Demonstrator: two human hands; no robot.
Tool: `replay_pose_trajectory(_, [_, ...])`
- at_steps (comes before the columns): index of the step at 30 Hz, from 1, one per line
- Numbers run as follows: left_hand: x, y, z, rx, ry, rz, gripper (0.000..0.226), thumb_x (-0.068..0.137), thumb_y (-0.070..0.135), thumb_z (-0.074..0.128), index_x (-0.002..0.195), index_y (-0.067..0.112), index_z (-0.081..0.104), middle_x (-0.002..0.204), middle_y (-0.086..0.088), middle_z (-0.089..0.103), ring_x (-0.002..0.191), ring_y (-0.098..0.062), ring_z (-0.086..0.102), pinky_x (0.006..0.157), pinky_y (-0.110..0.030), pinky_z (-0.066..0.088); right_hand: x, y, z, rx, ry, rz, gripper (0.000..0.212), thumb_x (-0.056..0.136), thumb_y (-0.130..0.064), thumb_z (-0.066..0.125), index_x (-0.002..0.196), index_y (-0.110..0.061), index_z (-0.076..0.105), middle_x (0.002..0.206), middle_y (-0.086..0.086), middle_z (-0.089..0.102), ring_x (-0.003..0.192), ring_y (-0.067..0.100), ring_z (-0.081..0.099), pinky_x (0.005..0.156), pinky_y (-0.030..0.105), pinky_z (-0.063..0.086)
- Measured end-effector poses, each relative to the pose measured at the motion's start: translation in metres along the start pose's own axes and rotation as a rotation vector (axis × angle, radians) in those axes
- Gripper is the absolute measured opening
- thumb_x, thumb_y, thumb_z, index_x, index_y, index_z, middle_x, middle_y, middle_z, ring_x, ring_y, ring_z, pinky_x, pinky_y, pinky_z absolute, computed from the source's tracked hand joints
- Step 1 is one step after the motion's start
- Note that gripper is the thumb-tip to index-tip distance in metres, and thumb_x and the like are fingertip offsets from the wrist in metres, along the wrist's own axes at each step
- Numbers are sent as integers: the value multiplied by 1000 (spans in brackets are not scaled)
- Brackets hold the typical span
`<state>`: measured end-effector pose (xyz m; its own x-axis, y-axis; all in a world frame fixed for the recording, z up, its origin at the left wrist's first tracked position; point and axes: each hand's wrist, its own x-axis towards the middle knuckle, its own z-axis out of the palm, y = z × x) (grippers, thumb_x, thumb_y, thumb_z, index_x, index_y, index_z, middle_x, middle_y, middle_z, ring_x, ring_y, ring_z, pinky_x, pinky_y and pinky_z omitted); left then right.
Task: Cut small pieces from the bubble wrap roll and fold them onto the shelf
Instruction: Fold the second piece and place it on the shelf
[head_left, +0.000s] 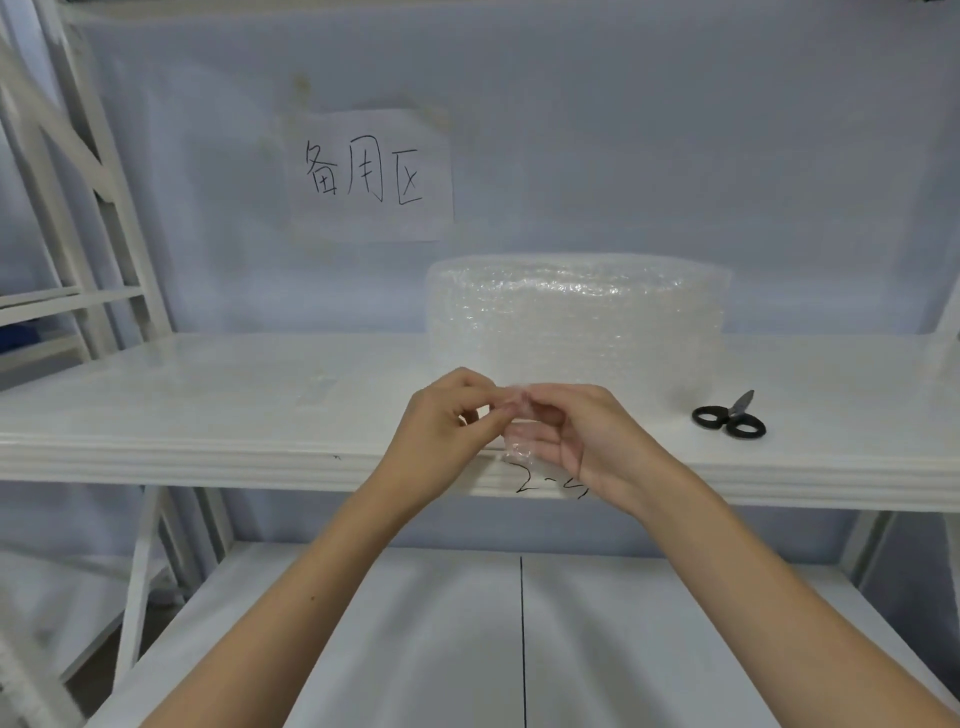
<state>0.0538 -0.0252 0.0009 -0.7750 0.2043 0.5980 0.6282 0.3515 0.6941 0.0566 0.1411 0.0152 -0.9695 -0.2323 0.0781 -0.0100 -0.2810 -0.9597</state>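
The small piece (519, 439) pinched between my left hand (447, 421) and right hand (576, 431) is thin clear plastic film, glossy and crinkled. At twelve o'clock, the bubble wrap roll (576, 322) is the same translucent plastic, its surface bumpy with shine on the bubbles. The shelf (208, 410) looks like smooth white painted board with a soft sheen. At three o'clock, the scissors (730, 418) have matt black plastic handles and dull grey metal blades. The sign (371, 176) is matt white paper, inked.

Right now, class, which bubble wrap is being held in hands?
The small cut piece, pinched between left hand and right hand; the big roll stands untouched behind.
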Motion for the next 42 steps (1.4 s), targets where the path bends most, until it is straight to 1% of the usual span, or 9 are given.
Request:
replay_pose_trajectory(9, [-3,-8,5,61,-84,41,28,85,48,51,106,47,69,111,6,53,78,-17,53,71,-22,45,17,2,-4,-51,47,-55,24,90,-11,64,108,3,68,100,16,73,84,21,66,77,27,58])
replay_pose_trajectory(14, [3,-7,10,-6,-40,76,34,87,39,49,101,28,78,108,4,58,92,0,56,70,-13,42,25,0,-6,-102,96,-142,18,88,-11,66,104,-5,70,101,15,75,81,19,70,75,27,55])
replay_pose_trajectory(19, [22,-4,11,-212,231,-75,14,93,15,62,88,22,73,83,14,70,67,-7,63,68,-24,52,27,3,-5,-200,101,-204,16,91,-11,61,103,-6,71,99,14,76,89,32,74,81,35,58])
replay_pose_trajectory(22, [32,-6,8,-205,135,-131,13,91,20,67,102,21,73,92,6,74,77,-22,69,74,-35,60,27,5,-3,-347,111,-258,17,93,-16,61,101,-9,73,94,11,77,84,27,75,79,35,57])
replay_pose_trajectory(25, [35,-10,4,-223,58,-170,16,91,16,68,104,15,75,89,3,74,74,-7,69,72,-28,60,28,5,-1,-411,126,-302,13,92,-14,62,98,-8,72,86,8,77,73,18,74,68,25,58])
replay_pose_trajectory(29, [35,-14,-4,-310,18,-252,15,90,15,68,105,14,74,83,2,73,71,-8,65,73,-25,59,31,5,5,-549,147,-340,15,91,-16,64,103,-7,65,79,4,76,66,9,72,59,16,52])
replay_pose_trajectory(35, [33,-18,-24,-328,39,-286,10,91,13,67,96,11,75,75,3,73,69,-7,66,67,-21,54,38,5,20,-546,78,-315,15,90,-17,65,103,-11,58,84,11,77,75,27,75,79,41,60])
replay_pose_trajectory(39, [32,-21,-34,-316,123,-279,8,91,13,67,93,14,75,75,7,72,64,-4,62,66,-20,54,38,9,28,-493,46,-260,19,89,-13,66,107,-9,62,83,10,77,77,26,75,79,37,60])
replay_pose_trajectory(42, [33,-22,-39,-347,214,-264,9,91,12,67,92,17,74,78,7,72,66,-6,61,68,-21,54,36,11,31,-494,24,-209,11,89,-12,67,94,-3,69,83,16,76,70,21,71,74,34,59])
